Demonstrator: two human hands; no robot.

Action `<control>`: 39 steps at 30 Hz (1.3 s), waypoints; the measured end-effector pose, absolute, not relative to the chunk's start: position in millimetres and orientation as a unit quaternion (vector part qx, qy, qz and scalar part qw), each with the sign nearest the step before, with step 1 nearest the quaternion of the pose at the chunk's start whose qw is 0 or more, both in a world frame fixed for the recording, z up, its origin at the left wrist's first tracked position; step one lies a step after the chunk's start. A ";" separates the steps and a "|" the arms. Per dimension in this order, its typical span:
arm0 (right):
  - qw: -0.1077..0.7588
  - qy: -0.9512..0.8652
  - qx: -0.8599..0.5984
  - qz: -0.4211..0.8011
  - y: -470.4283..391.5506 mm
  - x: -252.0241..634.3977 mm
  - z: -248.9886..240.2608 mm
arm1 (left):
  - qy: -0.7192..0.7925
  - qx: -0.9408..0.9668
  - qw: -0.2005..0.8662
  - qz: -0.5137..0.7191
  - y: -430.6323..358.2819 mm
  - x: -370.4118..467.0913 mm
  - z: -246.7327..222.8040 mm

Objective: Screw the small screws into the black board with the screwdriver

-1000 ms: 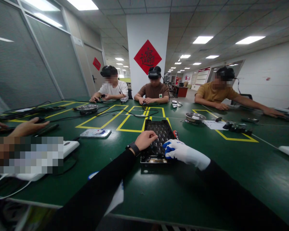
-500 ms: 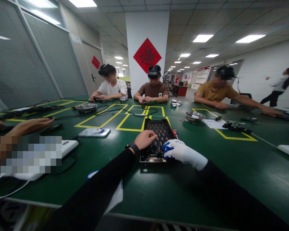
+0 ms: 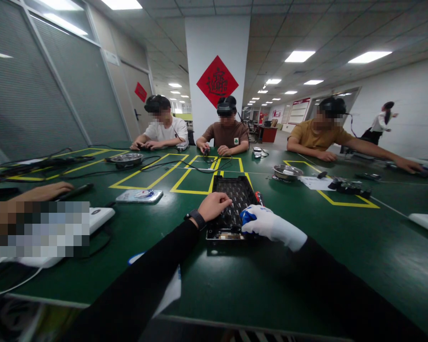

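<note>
A black open casing lies lengthwise before me, with rows of small light spots inside and a pale metallic part at its near end. My left hand, bare and wearing a dark wristwatch, is over its left side. Those fingers are curled together at the casing's inside; what they hold, if anything, is hidden. On the near right, my right hand wears a white glove with blue fingertips. Its fingers bend closed at the casing's right wall, and their grip cannot be made out. Just beyond it rests a red-handled tool.
A phone and a white device lie to the left, near a co-worker's hand. Metal bowls, black parts, cables and yellow tape outlines are on the green table. Several people sit across.
My hands stay nearly where they were on the casing, with slight finger movement in the right. At left, a co-worker's hand has turned over onto a dark object. A person at far right has walked leftward.
</note>
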State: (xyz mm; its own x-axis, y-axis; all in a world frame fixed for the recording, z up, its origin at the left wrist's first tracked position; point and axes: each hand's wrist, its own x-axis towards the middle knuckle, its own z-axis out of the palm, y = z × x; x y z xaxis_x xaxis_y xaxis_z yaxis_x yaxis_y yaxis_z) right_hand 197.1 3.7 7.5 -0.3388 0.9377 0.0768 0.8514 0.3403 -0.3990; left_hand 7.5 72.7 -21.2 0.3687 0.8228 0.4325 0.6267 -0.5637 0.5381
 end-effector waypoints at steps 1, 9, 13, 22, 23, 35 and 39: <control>0.151 -0.801 -0.559 0.154 3.1 196.7 7.9 | 0.446 0.814 0.144 0.343 72.6 7.6 -21.2; 0.326 -0.751 -0.573 0.046 22.3 217.2 10.0 | 0.451 0.809 0.149 0.346 71.6 9.3 -19.9; 0.246 -0.719 -0.650 0.008 36.6 241.0 -0.2 | 0.448 0.797 0.081 0.397 72.4 7.3 -16.0; 0.101 -0.629 -0.765 0.092 47.2 252.0 -9.9 | 0.499 0.719 0.105 0.472 70.7 5.6 -4.1; 0.124 -0.622 -0.768 0.091 48.0 253.9 -9.0 | 0.496 0.717 0.113 0.476 68.9 7.2 -3.1; 0.681 -0.413 -0.315 0.516 28.7 221.9 16.0 | 0.368 0.814 0.206 0.399 49.5 22.4 3.4; 0.661 -0.463 -0.265 0.528 12.8 199.2 13.3 | 0.312 0.822 0.308 0.364 38.3 28.1 6.3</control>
State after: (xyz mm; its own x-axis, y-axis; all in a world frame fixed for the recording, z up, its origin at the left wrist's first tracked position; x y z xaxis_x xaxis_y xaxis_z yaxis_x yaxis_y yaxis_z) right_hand 199.2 12.8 13.3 0.0138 0.9429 0.3328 -0.4527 0.3026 -0.8387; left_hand 28.1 38.3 6.3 0.5408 0.7372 0.4051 0.2889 -0.6150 0.7337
